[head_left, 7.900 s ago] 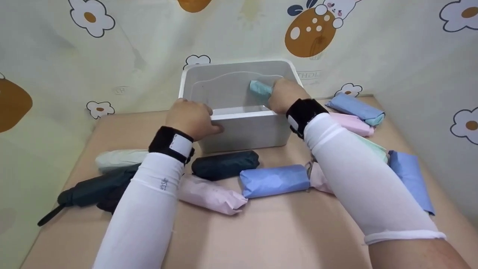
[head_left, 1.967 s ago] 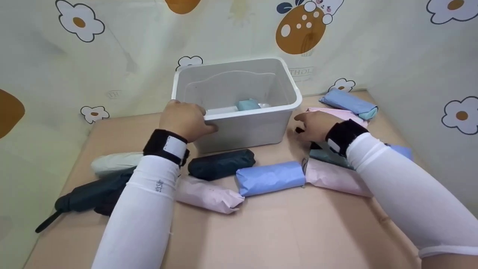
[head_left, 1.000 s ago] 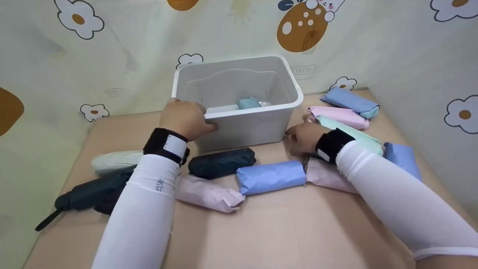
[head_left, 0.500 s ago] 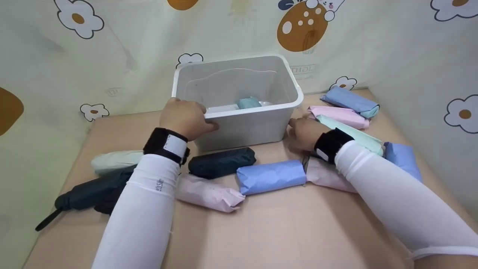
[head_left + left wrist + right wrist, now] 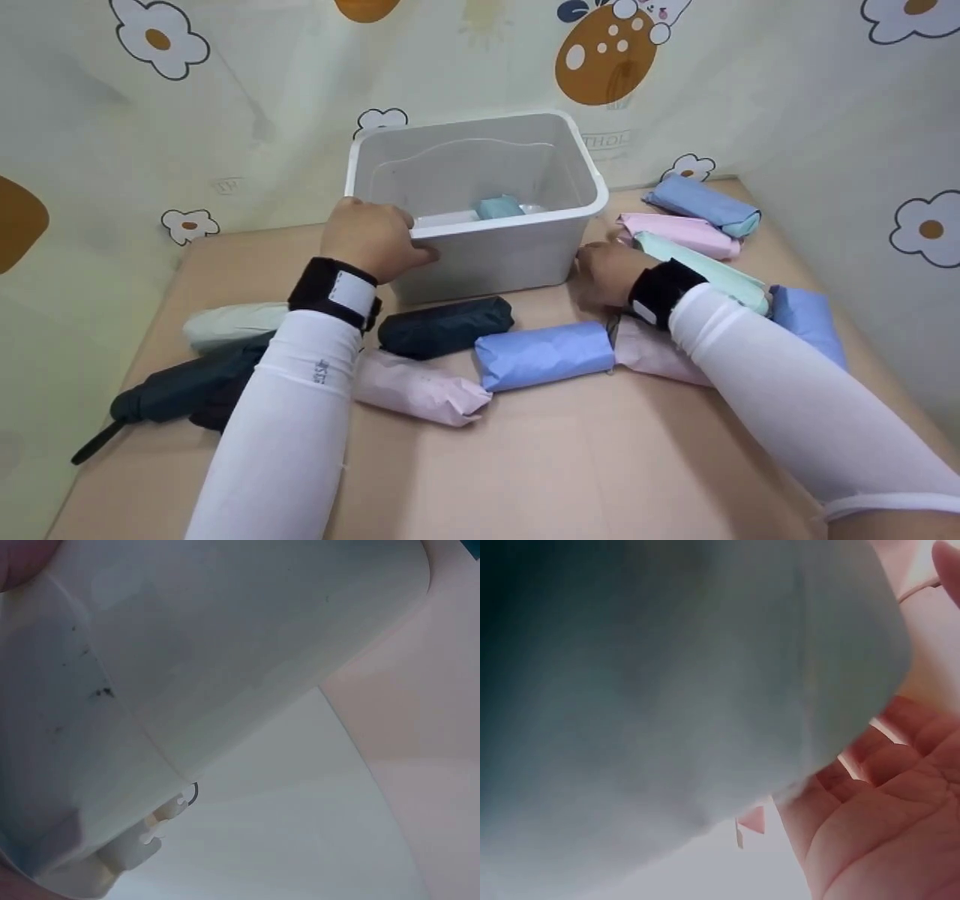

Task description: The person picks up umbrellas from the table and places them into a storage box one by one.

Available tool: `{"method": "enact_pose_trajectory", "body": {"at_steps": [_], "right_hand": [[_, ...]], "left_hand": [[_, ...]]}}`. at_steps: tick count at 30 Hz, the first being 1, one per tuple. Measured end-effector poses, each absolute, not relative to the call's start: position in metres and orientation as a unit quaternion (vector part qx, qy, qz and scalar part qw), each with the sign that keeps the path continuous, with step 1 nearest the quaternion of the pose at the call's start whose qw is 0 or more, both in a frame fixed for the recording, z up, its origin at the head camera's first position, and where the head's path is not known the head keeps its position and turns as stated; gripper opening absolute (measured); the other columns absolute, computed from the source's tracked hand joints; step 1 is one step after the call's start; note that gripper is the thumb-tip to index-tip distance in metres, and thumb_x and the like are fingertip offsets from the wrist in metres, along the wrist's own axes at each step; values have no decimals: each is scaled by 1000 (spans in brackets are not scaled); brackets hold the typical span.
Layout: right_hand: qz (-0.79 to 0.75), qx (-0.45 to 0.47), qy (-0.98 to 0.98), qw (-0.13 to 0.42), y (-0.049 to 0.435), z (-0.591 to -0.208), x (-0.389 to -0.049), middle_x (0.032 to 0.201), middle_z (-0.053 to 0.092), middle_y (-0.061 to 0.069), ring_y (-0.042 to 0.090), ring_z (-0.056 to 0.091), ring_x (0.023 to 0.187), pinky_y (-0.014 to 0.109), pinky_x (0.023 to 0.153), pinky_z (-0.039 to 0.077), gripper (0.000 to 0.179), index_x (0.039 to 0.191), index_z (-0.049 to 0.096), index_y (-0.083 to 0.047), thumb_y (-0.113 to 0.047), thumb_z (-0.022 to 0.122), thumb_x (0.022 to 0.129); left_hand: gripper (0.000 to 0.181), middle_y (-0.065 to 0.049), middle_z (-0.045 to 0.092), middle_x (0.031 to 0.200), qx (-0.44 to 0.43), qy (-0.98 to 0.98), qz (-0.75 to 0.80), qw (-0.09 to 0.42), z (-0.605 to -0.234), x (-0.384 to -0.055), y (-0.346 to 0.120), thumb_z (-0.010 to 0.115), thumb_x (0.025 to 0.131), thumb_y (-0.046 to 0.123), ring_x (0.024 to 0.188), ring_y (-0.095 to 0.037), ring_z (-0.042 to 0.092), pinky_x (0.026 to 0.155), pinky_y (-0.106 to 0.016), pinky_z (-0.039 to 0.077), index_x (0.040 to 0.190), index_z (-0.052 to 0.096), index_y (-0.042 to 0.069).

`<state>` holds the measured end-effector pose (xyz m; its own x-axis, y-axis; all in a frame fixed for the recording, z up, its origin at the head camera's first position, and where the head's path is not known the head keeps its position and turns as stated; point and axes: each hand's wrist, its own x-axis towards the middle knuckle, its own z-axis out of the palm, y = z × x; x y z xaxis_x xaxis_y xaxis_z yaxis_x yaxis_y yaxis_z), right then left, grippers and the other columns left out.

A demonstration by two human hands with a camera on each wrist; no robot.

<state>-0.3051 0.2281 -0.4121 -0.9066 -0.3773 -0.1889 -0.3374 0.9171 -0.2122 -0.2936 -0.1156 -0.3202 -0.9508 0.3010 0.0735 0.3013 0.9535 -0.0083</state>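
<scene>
The teal bundle (image 5: 499,208), in the right hand (image 5: 613,271) about eight seconds ago, now lies inside the white plastic bin (image 5: 484,262), so one piece is packed while the others remain on the bench (image 5: 540,465). The right hand has since left the bin and sits low beside its near right corner; over the last second it has barely moved. Two seconds ago a dark teal piece showed beneath that wrist; now it is out of sight in the head view, and the mint bundle (image 5: 705,270), covered then, lies exposed just beyond the wrist. The left hand (image 5: 373,238) keeps pinching the bin's front rim, thumb against the outer wall, which probably steadies it. Harder to read is the right hand: the head view shows its back with the fingers bent downward, while its wrist view is mostly filled by a blurred blue-green shape (image 5: 697,697) that covers the fingertips, so I cannot tell whether it grips anything. The bin's near wall cuts off the lower part of the teal bundle, and the left sleeve (image 5: 277,427) hides part of the dark folded umbrella (image 5: 187,386).
</scene>
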Motion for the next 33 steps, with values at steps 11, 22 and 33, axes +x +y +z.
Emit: {"method": "enact_pose_trajectory", "body": {"at_steps": [11, 22, 33], "right_hand": [[-74, -195, 971, 116, 227, -401, -295, 108, 72, 16, 32, 65, 96, 50, 95, 53, 39, 118, 72, 0, -29, 64, 95], [-55, -140, 981, 119, 232, -391, -299, 96, 66, 17, 32, 60, 83, 50, 84, 54, 35, 108, 69, 0, -30, 56, 98], [-74, -128, 984, 101, 235, -386, -301, 96, 66, 17, 33, 59, 83, 50, 81, 53, 35, 103, 69, 1, -30, 54, 98]], "left_hand": [[49, -6, 71, 68, -146, -989, -8, 34, -320, -294, -115, 75, 86, 57, 84, -30, 70, 107, -50, 43, 85, 76, 8], [49, -6, 73, 72, -148, -988, -14, 36, -320, -294, -115, 76, 85, 58, 85, -31, 71, 106, -49, 42, 86, 75, 9], [48, -5, 69, 67, -150, -988, -9, 38, -320, -293, -116, 75, 85, 58, 81, -31, 70, 105, -50, 42, 81, 72, 10]]}}
